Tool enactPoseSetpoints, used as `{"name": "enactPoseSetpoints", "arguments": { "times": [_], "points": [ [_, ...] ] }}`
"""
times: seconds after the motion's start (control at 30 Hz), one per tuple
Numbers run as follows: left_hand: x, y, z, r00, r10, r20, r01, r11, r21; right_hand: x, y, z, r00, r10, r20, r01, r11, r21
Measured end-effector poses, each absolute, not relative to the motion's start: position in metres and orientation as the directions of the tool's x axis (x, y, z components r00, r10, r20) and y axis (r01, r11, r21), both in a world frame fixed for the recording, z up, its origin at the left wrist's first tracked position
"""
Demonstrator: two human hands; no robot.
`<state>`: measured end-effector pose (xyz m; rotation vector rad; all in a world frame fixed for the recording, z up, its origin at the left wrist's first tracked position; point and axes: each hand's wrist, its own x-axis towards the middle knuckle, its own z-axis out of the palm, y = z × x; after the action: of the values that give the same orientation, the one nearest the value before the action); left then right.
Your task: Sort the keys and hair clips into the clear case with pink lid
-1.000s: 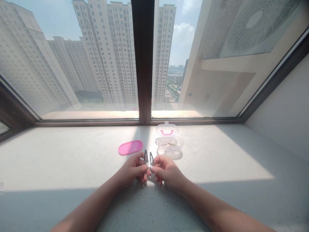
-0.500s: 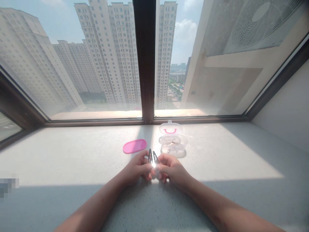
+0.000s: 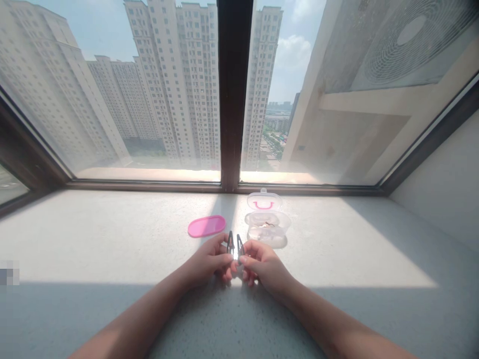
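Observation:
Between the thumb and fingers of my left hand [image 3: 216, 258] is a dark snap hair clip [image 3: 230, 243], its tip pointing up and away from me. My right hand [image 3: 262, 260] pinches a second dark hair clip [image 3: 240, 244] in the same way. The two clips stand side by side with a narrow gap between them. Just beyond my right hand sits a clear plastic box [image 3: 267, 226] with its lid [image 3: 264, 201] tipped back; some small items lie in it, too faint to name. Past my left hand lies a pink oval tray or lid [image 3: 206, 227].
All of this rests on a pale speckled windowsill [image 3: 112, 239], part sunlit and part shaded. A dark window frame [image 3: 232, 99] rises behind, with tall buildings outside. A white wall [image 3: 441, 164] closes the right side. A pixelated patch [image 3: 8, 275] covers something at the left edge.
My hands have shifted slightly, and the two clips stand more upright and clearer to see. The whole view has tilted a little. Both hands keep their hold.

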<state>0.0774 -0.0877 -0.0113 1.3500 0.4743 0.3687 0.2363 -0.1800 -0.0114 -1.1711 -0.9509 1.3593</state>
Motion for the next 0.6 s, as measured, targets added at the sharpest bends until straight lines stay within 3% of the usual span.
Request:
{"name": "enactPoseSetpoints", "arguments": {
  "times": [0.6],
  "points": [
    [0.0792,-0.0877,-0.0084,0.846,0.519,-0.123,0.005,0.223,0.975,0.2363,-0.1791,-0.0107,0.071,0.987,-0.146,-0.210,-0.129,-0.969]
  ]
}}
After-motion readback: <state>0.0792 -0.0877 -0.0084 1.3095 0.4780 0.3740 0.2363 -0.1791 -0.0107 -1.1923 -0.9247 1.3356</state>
